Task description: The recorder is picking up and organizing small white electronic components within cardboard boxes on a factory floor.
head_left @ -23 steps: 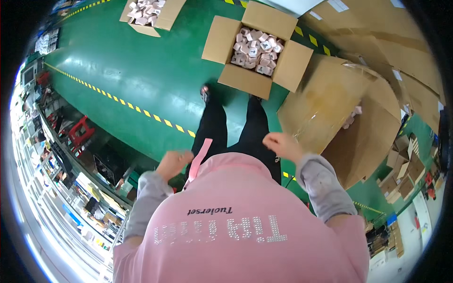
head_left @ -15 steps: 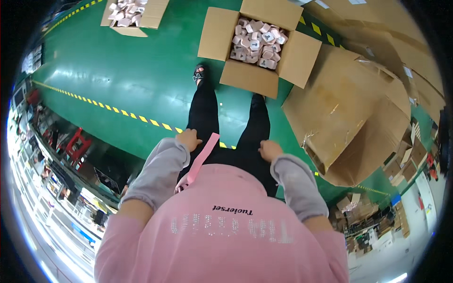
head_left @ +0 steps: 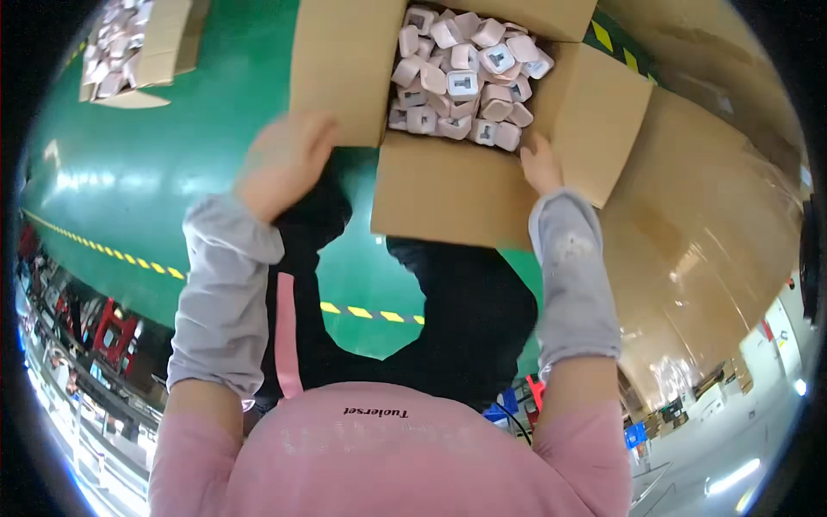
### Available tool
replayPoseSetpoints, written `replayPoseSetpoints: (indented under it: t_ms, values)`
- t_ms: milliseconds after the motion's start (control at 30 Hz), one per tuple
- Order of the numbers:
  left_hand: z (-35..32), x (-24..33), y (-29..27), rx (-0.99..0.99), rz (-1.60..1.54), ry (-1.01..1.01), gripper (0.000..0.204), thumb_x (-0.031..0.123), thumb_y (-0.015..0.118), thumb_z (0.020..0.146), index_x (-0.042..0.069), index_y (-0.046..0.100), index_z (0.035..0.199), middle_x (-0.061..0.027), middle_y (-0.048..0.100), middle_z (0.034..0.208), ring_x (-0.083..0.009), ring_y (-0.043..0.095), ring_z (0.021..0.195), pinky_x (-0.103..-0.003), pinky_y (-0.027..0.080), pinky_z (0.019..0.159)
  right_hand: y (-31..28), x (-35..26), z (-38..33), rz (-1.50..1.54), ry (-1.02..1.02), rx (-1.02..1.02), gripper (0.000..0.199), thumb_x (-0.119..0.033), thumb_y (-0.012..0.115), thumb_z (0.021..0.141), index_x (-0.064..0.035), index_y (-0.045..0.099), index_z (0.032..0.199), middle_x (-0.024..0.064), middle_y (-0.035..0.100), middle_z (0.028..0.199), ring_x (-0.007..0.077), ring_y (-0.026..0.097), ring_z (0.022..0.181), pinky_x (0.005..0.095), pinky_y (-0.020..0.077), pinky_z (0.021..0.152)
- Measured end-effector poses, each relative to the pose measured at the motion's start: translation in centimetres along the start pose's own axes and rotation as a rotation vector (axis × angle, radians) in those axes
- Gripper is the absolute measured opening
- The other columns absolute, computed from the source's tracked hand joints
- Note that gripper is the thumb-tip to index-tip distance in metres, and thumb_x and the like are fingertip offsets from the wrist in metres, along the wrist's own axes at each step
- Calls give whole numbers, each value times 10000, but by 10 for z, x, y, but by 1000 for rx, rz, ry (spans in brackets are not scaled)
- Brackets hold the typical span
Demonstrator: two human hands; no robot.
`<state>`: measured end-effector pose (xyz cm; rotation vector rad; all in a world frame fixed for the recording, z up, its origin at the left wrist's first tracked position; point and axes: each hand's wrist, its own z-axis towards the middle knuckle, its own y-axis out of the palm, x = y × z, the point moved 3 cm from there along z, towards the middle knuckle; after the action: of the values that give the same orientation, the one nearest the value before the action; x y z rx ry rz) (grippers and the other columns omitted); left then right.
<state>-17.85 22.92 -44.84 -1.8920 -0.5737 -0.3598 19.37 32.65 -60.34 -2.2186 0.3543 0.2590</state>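
Note:
In front of me stands an open cardboard box with its flaps folded outward. It is filled with many small pale pink, rounded-square cases; several show a white face with a dark mark. My right hand is at the box's near right corner, between the near flap and the right flap. Its thumb and fingers look apart, with nothing visible in them. My left hand is by the lower edge of the left flap, over my knee. Motion smears its fingers, so their grip is unclear.
Another open box of similar cases stands at the far left on the green floor. Large brown cardboard bulges close along my right side. Yellow-striped tape crosses the floor beneath me. A pink strap hangs by my left thigh.
Both hands have left my thighs and reached forward to the box. My body has bent down, my knees are flexed, and the box appears larger and nearer.

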Motion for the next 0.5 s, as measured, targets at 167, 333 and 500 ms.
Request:
replayPoseSetpoints:
  t_ms: [167, 333, 500]
  values:
    - [78, 7, 19, 39, 30, 112, 223, 179, 549, 863, 37, 585, 1031, -149, 616, 945, -319, 591, 869, -361, 468, 763, 33, 15, 70, -67, 200, -262, 381, -151, 601, 763, 30, 555, 1095, 194, 648, 855, 292, 644, 771, 388, 502, 705]
    - [117, -7, 34, 20, -105, 247, 274, 233, 562, 878, 37, 585, 1068, -96, 644, 903, -187, 603, 810, -291, 469, 724, -4, 7, 22, 154, -112, -130, 274, -121, 605, 766, 7, 617, 1008, 95, 637, 840, 163, 601, 789, 284, 473, 701]
    - [146, -8, 56, -27, -239, 280, 292, 247, 566, 870, 34, 583, 1069, -102, 643, 899, -193, 605, 804, -297, 474, 710, -220, 19, -183, 266, -181, 1059, 295, -58, 570, 853, 33, 526, 1130, 109, 626, 913, 163, 576, 759, 284, 475, 681]
